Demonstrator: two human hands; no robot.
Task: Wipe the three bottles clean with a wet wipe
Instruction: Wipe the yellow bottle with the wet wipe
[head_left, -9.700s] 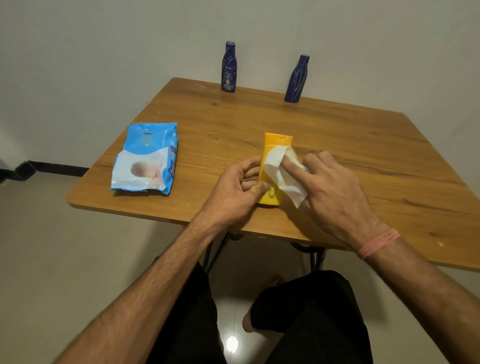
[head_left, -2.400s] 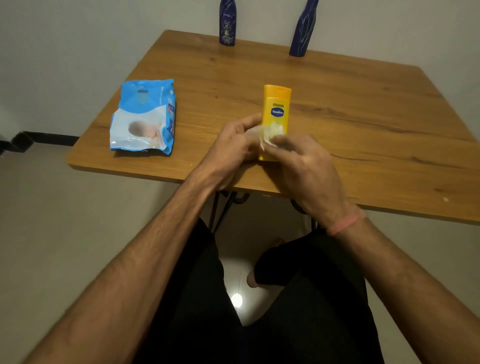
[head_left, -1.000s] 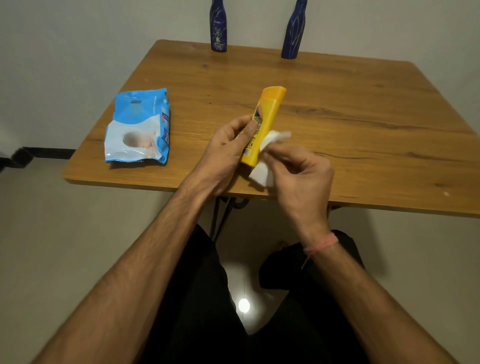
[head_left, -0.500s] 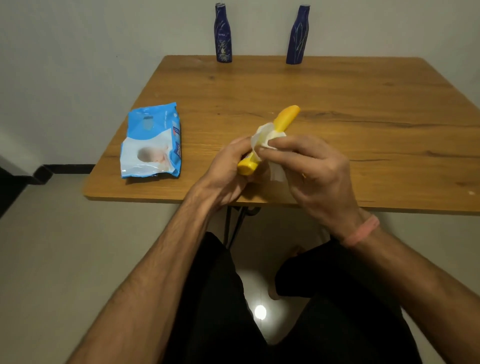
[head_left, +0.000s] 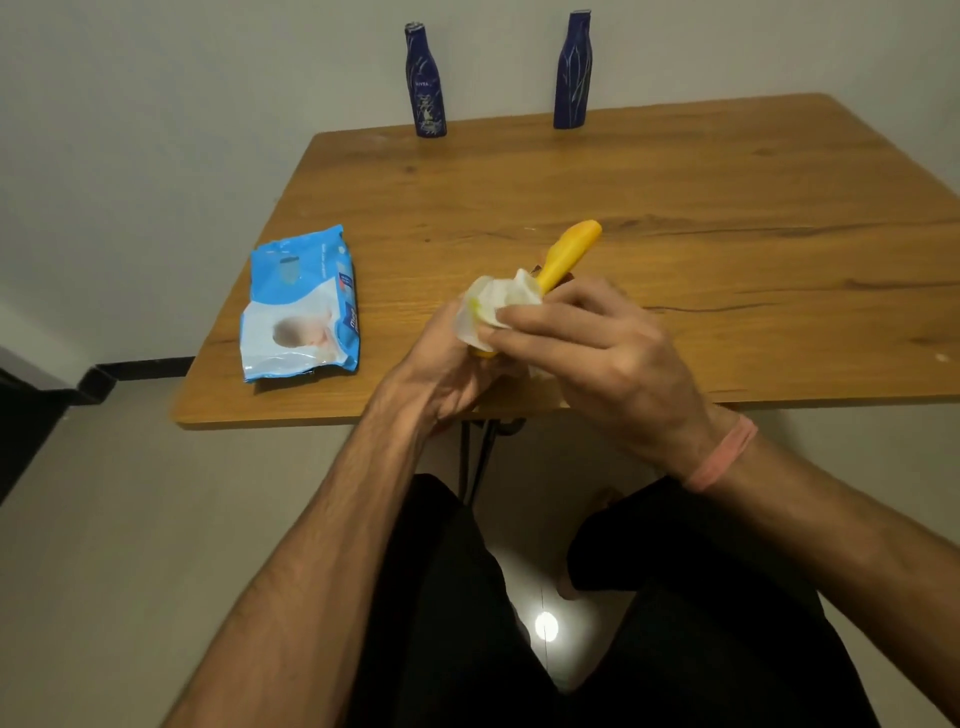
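Holding entry, one moment over the near edge of the bench (head_left: 675, 171).

Yellow bottle (head_left: 569, 253): one. Tilted, far end up and to the right, lifted off the bench. Its lower part is hidden between the two hands; only the upper half shows.

Wipe (head_left: 493, 304): one, white, crumpled around the bottle's middle, just left of the right fingers (head_left: 524, 317).

Left hand (head_left: 441, 364): below and left of the bottle, palm turned in, clenched round the bottle's lower end, whose tip shows at the thumb side.

Right hand (head_left: 608, 353): back facing the camera, fingers curled to the left and pressing the wipe against the bottle. Pink band (head_left: 722, 454) at the wrist.

Blue bottles: two, upright at the far edge of the bench, well apart from the hands; the left one (head_left: 426, 83), the right one (head_left: 571, 73).

Wipe pack (head_left: 301, 306): one, blue and white, flat on the bench, left of the hands.
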